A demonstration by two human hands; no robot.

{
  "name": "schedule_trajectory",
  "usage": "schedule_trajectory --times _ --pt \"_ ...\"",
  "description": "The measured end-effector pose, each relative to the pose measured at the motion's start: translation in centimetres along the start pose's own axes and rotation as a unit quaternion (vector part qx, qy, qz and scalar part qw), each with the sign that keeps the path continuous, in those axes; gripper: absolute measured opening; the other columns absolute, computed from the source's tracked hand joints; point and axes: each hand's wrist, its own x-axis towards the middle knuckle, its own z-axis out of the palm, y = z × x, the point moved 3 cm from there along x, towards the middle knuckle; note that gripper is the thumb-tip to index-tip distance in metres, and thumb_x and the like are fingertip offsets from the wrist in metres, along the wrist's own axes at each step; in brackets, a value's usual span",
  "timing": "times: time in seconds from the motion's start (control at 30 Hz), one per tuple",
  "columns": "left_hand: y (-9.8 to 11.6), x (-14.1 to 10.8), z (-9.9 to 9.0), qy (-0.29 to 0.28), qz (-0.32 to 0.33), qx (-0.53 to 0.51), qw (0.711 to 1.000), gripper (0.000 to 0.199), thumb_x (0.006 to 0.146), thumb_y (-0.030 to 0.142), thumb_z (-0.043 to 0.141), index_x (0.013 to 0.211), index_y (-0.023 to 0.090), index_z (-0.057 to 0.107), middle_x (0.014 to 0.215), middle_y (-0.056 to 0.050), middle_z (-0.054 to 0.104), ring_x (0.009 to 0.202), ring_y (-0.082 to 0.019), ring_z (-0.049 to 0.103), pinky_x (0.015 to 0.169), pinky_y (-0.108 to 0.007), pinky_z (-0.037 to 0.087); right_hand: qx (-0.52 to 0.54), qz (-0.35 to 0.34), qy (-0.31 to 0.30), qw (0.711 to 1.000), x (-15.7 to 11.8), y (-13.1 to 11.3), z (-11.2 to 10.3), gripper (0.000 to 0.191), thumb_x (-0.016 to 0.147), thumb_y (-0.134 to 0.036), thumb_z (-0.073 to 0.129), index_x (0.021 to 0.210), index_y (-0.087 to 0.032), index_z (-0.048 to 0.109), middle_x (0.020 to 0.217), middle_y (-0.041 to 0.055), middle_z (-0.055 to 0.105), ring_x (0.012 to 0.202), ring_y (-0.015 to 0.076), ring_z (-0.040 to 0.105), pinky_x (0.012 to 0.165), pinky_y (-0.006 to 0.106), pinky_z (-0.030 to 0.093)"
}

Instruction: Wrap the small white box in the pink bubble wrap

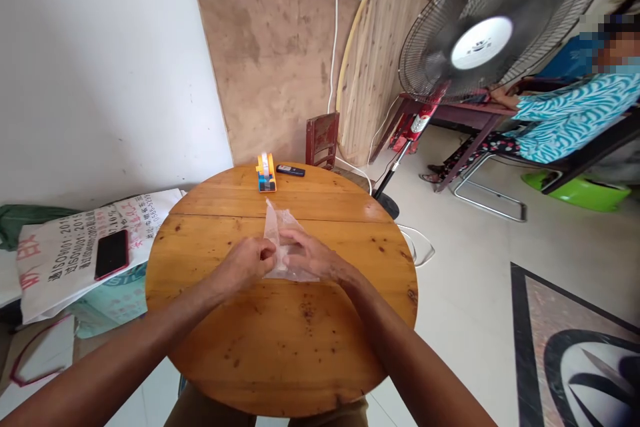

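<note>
Clear plastic bag [273, 227] is out on the round wooden table [300, 340], under both hands. Left hand [253, 259] curled at its near-left edge; can't tell if it's gripping. Right hand [316, 257] loosely spread over it. Looks mid-handling: creased, not flat. Tape dispenser [267, 177] sits apart, in neither hand.

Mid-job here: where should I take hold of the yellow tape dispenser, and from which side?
I'd pinch the yellow tape dispenser across its narrow width, with the left hand coming from the near left. It points lengthwise toward you, and its white tape roll shows on top, best avoided. A dark handset lies close on its right, crowding that side.
</note>
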Motion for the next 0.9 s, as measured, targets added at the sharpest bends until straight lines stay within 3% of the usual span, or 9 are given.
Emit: schedule_trajectory --times 0.1,0.2,0.3,0.37,0.47,0.57,0.67,0.8,0.9 --pt "0.4 -0.3 0.4 0.066 0.064 0.143 0.986 0.009 0.074 0.019 0.058 0.074 0.019 0.067 0.071 -0.003 0.060 0.065 -0.017 0.056 0.060 -0.027 0.041 0.047 0.019 0.034 0.998 0.7 0.6 -1.1 0.042 0.086 -0.031 0.056 0.127 -0.021 0.057 0.133 0.0088 0.060 0.120 0.0250 0.056 0.100 0.042 0.044" --pt "0.0 -0.6 0.9 0.117 0.148 0.203 0.961 0.011 0.079 0.020 0.058 0.082 0.017 0.068 0.104 -0.013 0.066 0.094 -0.028 0.062 0.082 -0.038 0.049 0.039 0.018 0.067 0.997 2.6 1.1 -1.6 0.031 0.086 -0.027 0.052 0.113 -0.021 0.065 0.124 0.0060 0.065 0.117 0.0234 0.057 0.100 0.040 0.044" --pt "-0.8 -0.8 1.6 0.149 0.215 0.205 0.943 0.021 0.083 0.018 0.053 0.098 0.016 0.068 0.119 -0.016 0.064 0.107 -0.030 0.061 0.094 -0.044 0.049 0.071 0.076 0.061 0.993 5.1 2.3 -1.3 0.023 0.079 -0.020 0.053 0.096 -0.019 0.067 0.093 0.0029 0.070 0.092 0.0197 0.062 0.080 0.031 0.050" --pt "-1.3 -0.9 2.1 0.159 0.234 0.206 0.937 0.030 0.086 0.018 0.050 0.113 0.015 0.064 0.120 -0.015 0.066 0.110 -0.028 0.062 0.096 -0.044 0.050 0.089 0.127 0.050 0.987 6.6 3.3 -0.9 0.016 0.074 -0.017 0.052 0.083 -0.018 0.065 0.071 -0.0003 0.063 0.070 0.0154 0.058 0.063 0.024 0.047" --pt "-1.8 -1.0 2.8 0.159 0.247 0.220 0.930 0.037 0.090 0.018 0.046 0.122 0.011 0.060 0.127 -0.017 0.064 0.118 -0.029 0.059 0.102 -0.045 0.049 0.097 0.154 0.047 0.982 8.0 4.3 -0.8 0.013 0.071 -0.016 0.051 0.076 -0.017 0.062 0.059 -0.0033 0.054 0.053 0.0107 0.046 0.050 0.020 0.037" --pt "-1.9 -1.1 3.4 0.150 0.254 0.241 0.925 0.039 0.091 0.017 0.041 0.125 0.005 0.058 0.131 -0.020 0.060 0.123 -0.031 0.057 0.105 -0.047 0.048 0.106 0.166 0.044 0.979 8.0 4.4 -1.3 0.017 0.070 -0.019 0.052 0.081 -0.017 0.065 0.062 -0.0033 0.056 0.051 0.0097 0.044 0.050 0.021 0.036" --pt "-1.8 -1.1 3.5 0.149 0.254 0.263 0.919 0.040 0.092 0.016 0.040 0.125 0.002 0.058 0.130 -0.022 0.060 0.122 -0.033 0.057 0.105 -0.049 0.047 0.076 0.127 0.067 0.987 6.4 3.3 -2.3 0.025 0.073 -0.020 0.052 0.091 -0.017 0.068 0.079 0.0003 0.066 0.067 0.0130 0.056 0.063 0.024 0.044" --pt "-1.2 -0.8 3.3 0.120 0.237 0.270 0.926 0.035 0.091 0.015 0.040 0.119 0.005 0.060 0.124 -0.022 0.064 0.114 -0.032 0.062 0.101 -0.049 0.049 -0.087 0.064 0.160 0.981 2.2 1.0 -3.3 0.030 0.079 -0.023 0.052 0.105 -0.018 0.067 0.111 0.0071 0.069 0.102 0.0205 0.061 0.085 0.033 0.047" --pt "-0.9 -0.6 3.1 0.095 0.216 0.273 0.933 0.030 0.091 0.014 0.040 0.111 0.008 0.062 0.118 -0.020 0.066 0.110 -0.030 0.063 0.098 -0.048 0.050 -0.196 0.106 0.192 0.956 -1.2 -0.2 -3.0 0.043 0.078 -0.030 0.062 0.119 -0.017 0.062 0.122 0.0129 0.064 0.109 0.0258 0.059 0.089 0.039 0.047"
